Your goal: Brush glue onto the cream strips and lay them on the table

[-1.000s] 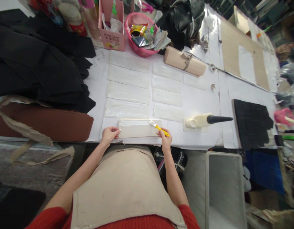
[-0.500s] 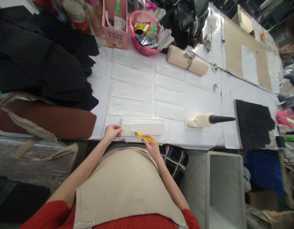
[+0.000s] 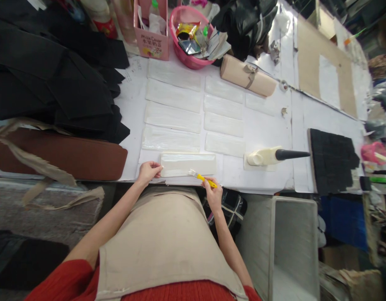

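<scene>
A cream rectangular strip (image 3: 188,164) lies at the table's front edge, its upper part covered with a glossy white coat. My left hand (image 3: 149,172) pinches the strip's left end between thumb and fingers. In my right hand (image 3: 213,194) is a small brush (image 3: 206,180) with a yellow handle; its bristles touch the strip right of the middle. Beyond it, several coated pale strips (image 3: 170,139) are laid out in columns. To the right stands a cream glue bottle (image 3: 257,157) with a long black nozzle.
Black cut pieces (image 3: 54,75) and a brown padded piece (image 3: 57,154) cover the left side. At the back are a pink box (image 3: 153,46), a pink basin (image 3: 193,62) and a tied beige roll (image 3: 247,75). A grey bin (image 3: 271,242) stands below the table at right; black pieces (image 3: 332,161) lie above.
My right hand has moved the brush rightward along the strip. My left hand keeps its pinch on the left end. The view has shifted slightly.
</scene>
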